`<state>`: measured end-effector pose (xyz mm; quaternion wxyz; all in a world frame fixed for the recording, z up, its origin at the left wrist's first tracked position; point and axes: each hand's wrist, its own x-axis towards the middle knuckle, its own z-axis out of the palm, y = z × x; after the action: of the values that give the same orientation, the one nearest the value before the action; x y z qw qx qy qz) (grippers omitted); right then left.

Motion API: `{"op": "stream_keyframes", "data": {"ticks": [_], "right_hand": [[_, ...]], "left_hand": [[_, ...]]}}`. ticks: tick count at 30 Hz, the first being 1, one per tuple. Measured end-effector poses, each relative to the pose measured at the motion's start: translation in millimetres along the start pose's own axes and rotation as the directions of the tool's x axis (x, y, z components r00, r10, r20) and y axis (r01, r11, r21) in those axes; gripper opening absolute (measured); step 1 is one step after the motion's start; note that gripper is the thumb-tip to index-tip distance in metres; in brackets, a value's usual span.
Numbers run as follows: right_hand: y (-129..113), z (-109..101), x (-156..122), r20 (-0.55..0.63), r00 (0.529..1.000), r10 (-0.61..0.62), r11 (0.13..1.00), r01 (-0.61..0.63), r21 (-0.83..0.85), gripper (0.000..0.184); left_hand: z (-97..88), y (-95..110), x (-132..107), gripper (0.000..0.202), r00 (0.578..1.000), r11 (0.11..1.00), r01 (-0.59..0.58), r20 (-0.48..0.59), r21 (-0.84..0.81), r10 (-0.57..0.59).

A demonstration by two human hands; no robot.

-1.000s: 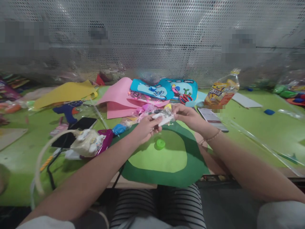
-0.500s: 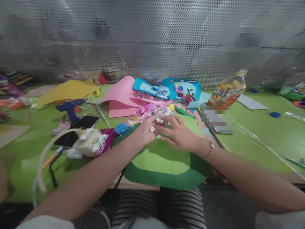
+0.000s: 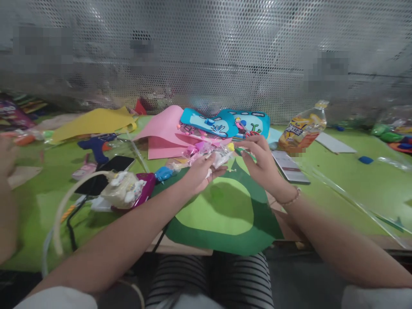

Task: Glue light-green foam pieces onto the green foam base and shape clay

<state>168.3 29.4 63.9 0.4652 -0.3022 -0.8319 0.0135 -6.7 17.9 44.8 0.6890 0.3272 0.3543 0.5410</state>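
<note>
My left hand [image 3: 200,172] is closed on a small clear plastic packet [image 3: 220,157] with white and pink bits in it, held above a dark green felt ring [image 3: 225,240] with a light green centre. My right hand [image 3: 262,165] hovers just right of the packet, a little apart from it. Its fingers are curled, with something small and green at the fingertips that I cannot make out. More small clear packets [image 3: 196,151] lie just behind my left hand.
A phone [image 3: 291,168] and a tipped plastic bottle [image 3: 301,128] lie to the right. Pink sheets [image 3: 161,133], a yellow sheet [image 3: 93,122], a blue pencil case [image 3: 225,122], a blue glue gun [image 3: 96,145], a black phone [image 3: 106,171] and a plush headband [image 3: 124,189] lie left. Another person's hand [image 3: 6,156] is at the left edge.
My right hand dropped onto the felt where a green cap lay, then rose back beside the packet. The cap no longer shows on the felt. My left hand kept the packet.
</note>
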Motion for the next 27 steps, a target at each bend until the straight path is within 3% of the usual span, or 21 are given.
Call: {"op": "stream_keyframes", "data": {"ticks": [3, 8, 15, 19, 24, 26, 27], "right_hand": [[19.6, 0.8, 2.6, 0.117, 0.99, 0.073, 0.989, -0.087, 0.119, 0.021], [32.7, 9.8, -1.7, 0.351, 0.936, 0.031, 0.949, -0.138, 0.283, 0.02], [31.5, 8.1, -1.2, 0.476, 0.879, -0.021, 0.957, -0.12, 0.263, 0.017], [37.5, 4.1, -1.4, 0.516, 0.855, 0.048, 0.878, -0.283, 0.386, 0.024], [52.4, 5.2, 0.0, 0.416, 0.855, 0.311, 0.595, -0.516, 0.616, 0.034], [55.1, 5.9, 1.4, 0.27, 0.865, 0.424, 0.569, -0.486, 0.664, 0.032], [53.8, 5.5, 2.0, 0.178, 0.873, 0.454, 0.598, -0.446, 0.665, 0.03]], "left_hand": [[-0.2, -0.9, -0.6, 0.011, 1.0, 0.998, -0.027, 0.011, 0.055, 0.026], [-4.1, -2.3, -0.5, 0.013, 0.997, 0.983, -0.08, 0.008, 0.166, 0.08], [-5.0, -4.1, -1.0, 0.018, 0.996, 0.947, -0.089, 0.055, 0.309, 0.075], [-3.3, -2.8, -3.1, 0.015, 0.996, 0.941, -0.082, 0.068, 0.328, 0.063], [-5.2, 3.0, -4.3, 0.016, 1.0, 0.99, 0.018, 0.018, 0.139, -0.021], [-6.4, 4.3, -3.1, 0.013, 0.999, 0.993, 0.032, -0.006, 0.111, -0.032], [-6.5, 4.5, -2.2, 0.012, 0.999, 0.995, 0.03, -0.019, 0.1, -0.029]]}}
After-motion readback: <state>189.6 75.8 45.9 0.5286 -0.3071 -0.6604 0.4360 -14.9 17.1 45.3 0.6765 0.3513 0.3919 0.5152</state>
